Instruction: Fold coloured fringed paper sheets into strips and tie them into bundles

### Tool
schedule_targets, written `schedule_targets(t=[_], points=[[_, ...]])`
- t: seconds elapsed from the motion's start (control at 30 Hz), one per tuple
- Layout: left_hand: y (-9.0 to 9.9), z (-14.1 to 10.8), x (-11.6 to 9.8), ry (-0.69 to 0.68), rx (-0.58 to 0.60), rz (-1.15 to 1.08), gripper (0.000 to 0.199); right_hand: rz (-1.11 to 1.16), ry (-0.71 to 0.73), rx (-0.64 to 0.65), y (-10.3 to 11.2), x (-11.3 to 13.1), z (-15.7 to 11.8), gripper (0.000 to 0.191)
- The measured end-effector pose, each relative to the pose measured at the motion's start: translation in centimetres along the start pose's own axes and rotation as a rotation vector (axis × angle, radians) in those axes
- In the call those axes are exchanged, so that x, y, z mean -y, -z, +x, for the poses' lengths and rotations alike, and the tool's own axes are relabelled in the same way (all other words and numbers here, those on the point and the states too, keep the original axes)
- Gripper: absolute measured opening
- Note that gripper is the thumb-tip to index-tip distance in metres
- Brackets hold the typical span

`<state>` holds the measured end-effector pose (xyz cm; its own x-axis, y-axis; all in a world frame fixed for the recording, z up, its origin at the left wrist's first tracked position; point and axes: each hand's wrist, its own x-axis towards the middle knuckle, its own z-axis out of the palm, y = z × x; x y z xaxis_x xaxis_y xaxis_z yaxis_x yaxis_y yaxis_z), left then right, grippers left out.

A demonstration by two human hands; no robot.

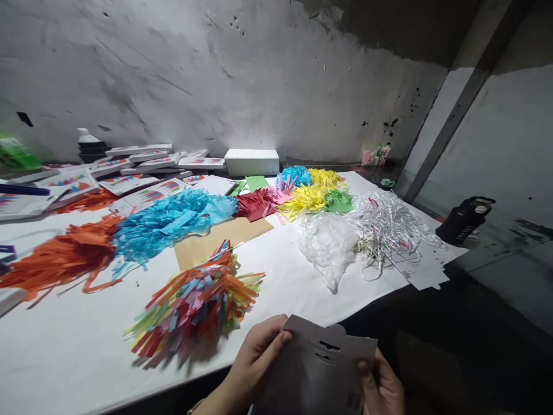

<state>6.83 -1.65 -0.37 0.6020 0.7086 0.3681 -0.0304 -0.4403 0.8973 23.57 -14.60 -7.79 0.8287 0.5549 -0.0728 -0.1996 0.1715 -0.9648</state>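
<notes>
A flat cardboard package point(317, 380) with two hang slots near its top edge is held low at the table's front edge. My left hand point(258, 358) grips its left side, thumb on the face. On the right side my right hand point(383, 385) pinches the card, with the thumb in front and the fingers partly hidden behind. Just beyond my left hand lies a bunch of multicoloured paper fringe point(194, 311) on the white-covered table point(78, 351). The lower part of the package runs out of view.
Orange fringe point(64, 253), blue fringe point(173, 219) and yellow fringe point(305, 199) lie across the table. A clear plastic bag point(326, 242) and white string point(389, 219) sit at right, near a black bottle point(464, 222). Printed boxes point(129, 184) and a white box point(252, 163) line the wall.
</notes>
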Motion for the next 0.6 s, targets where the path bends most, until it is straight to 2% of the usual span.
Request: schedule_targets(t=[0.07,0.1,0.2,0.27,0.33,0.4,0.47,0.53,0.6], points=[[0.5,0.2,0.2,0.05,0.102,-0.051,0.041,0.047,-0.042,0.055,0.4,0.0,0.6,0.045],[0.9,0.3,0.2,0.032,0.155,-0.076,0.036,0.077,-0.012,0.15,0.5,0.3,1.0,0.037],[1.9,0.9,-0.1,-0.105,0.318,-0.173,0.027,0.12,0.197,0.587,1.1,2.4,2.3,0.016],[2.5,1.2,-0.6,-0.168,0.423,-0.2,0.027,0.025,0.318,0.812,1.5,4.3,3.1,0.015],[2.9,1.4,-1.3,-0.188,0.494,-0.152,0.034,-0.151,0.393,0.945,1.9,6.4,3.7,0.023],[3.2,1.4,-1.9,-0.215,0.523,-0.078,0.037,-0.338,0.486,1.003,2.2,8.1,3.9,0.031],[3.1,1.3,-2.3,-0.205,0.507,-0.021,0.033,-0.507,0.619,1.003,2.1,9.4,3.9,0.035],[2.7,1.2,-2.3,-0.168,0.47,0.014,0.026,-0.617,0.741,0.958,1.7,10.1,3.7,0.024],[2.1,1.3,-2.3,-0.151,0.453,0.01,0.02,-0.712,0.765,0.878,0.9,10.4,3.4,0.011]])
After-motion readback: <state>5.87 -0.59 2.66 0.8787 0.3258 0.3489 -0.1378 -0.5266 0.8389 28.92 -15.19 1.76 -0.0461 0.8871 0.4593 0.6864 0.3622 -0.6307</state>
